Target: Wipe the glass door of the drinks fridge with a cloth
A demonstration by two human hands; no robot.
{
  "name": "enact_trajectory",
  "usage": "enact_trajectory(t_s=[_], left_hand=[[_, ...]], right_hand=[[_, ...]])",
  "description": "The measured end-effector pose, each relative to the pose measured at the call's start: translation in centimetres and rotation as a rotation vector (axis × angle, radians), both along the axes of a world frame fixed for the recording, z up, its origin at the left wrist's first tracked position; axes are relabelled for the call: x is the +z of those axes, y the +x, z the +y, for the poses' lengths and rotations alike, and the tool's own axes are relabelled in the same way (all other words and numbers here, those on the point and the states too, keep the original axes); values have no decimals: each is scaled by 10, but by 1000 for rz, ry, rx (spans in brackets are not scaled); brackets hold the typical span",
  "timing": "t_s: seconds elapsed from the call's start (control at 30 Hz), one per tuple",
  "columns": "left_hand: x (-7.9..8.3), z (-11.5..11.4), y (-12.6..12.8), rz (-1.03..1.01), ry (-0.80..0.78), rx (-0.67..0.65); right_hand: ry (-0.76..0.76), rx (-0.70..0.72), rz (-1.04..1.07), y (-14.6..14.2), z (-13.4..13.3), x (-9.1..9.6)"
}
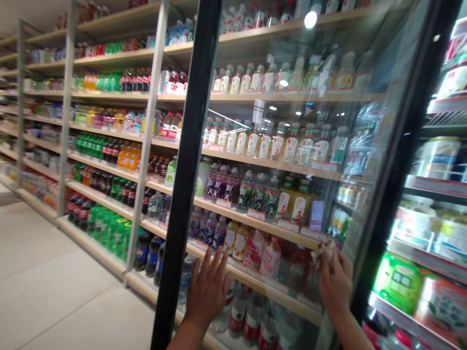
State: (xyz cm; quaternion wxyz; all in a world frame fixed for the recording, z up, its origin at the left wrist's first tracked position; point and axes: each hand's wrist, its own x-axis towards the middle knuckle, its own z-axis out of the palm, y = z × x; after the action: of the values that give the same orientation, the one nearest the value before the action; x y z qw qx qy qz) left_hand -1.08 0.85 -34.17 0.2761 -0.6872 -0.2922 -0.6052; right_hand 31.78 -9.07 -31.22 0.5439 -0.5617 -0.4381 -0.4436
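Note:
A glass door (292, 112) with a black frame stands swung out in front of me, and shelves of bottles show through it. My left hand (207, 287) lies flat with fingers spread against the lower left part of the glass. Lower right on the pane, my right hand (336, 279) is closed on a crumpled, pale brownish cloth (323, 253), which touches or nearly touches the glass. Whether it is cloth or paper is hard to tell. Faint reflections and bright light spots lie over the pane.
Long wooden shelves (105, 165) packed with drink bottles run away to the left. To the right, a lit cooler (419, 184) holds jars and packs, including a green pack (397, 282). Pale floor tiles (47, 277) cover the lower left.

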Motion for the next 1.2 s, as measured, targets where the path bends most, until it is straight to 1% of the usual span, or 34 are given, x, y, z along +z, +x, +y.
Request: enact_trajectory(t_s=[0.03, 0.07, 0.1, 0.2, 0.27, 0.3, 0.33, 0.43, 0.47, 0.5, 0.53, 0.6, 0.67, 0.7, 0.73, 0.8, 0.87, 0.93, 1.0, 1.07, 1.13, 1.2], left_hand=[[0, 0, 0, 2, 0, 0], [-1, 1, 0, 4, 3, 2], [-1, 1, 0, 4, 6, 3], [-2, 2, 1, -3, 17, 5], [-3, 2, 1, -7, 14, 2], [-3, 2, 1, -7, 12, 0], [-3, 2, 0, -7, 13, -3], [-3, 1, 0, -11, 14, -8], [-3, 1, 0, -12, 15, -10], [-3, 1, 0, -12, 14, -10], [-2, 1, 1, -13, 14, -10], [-2, 0, 1, -15, 12, -9], [-2, -1, 1, -17, 15, -8], [-1, 0, 1, -15, 18, -8], [-1, 0, 1, -14, 23, -9], [-1, 1, 1, -16, 32, -12], [0, 1, 1, -20, 37, -15], [-1, -1, 1, -24, 35, -21], [-2, -6, 0, -29, 34, -30], [-2, -14, -3, -31, 70, -62], [-1, -21, -6, 36, 142, -144], [5, -26, -8, 142, 194, -222]], right_hand=[[0, -2, -14, -4, 3, 5], [0, -3, -34, -9, 5, 7], [-3, 2, -59, -16, 7, 4], [-29, 58, -137, -38, 11, -17], [-31, 85, -161, -52, 14, -23], [-24, 94, -170, -58, 16, -20], [-13, 100, -180, -64, 19, -14], [18, 131, -223, -84, 29, 15], [28, 145, -235, -91, 32, 21], [37, 159, -248, -98, 35, 24], [41, 170, -262, -105, 37, 22], [18, 196, -308, -117, 39, 8], [-34, 241, -369, -126, 38, -6], [-63, 267, -395, -129, 38, -8], [-87, 291, -413, -133, 38, -6], [-97, 315, -424, -139, 41, 9], [-60, 316, -402, -149, 45, 31], [-9, 322, -373, -163, 49, 43], [-20, 361, -389, -179, 51, 39], [-83, 443, -457, -192, 49, 26], [-166, 550, -501, -199, 46, 17], [-188, 642, -509, -201, 44, 19]])
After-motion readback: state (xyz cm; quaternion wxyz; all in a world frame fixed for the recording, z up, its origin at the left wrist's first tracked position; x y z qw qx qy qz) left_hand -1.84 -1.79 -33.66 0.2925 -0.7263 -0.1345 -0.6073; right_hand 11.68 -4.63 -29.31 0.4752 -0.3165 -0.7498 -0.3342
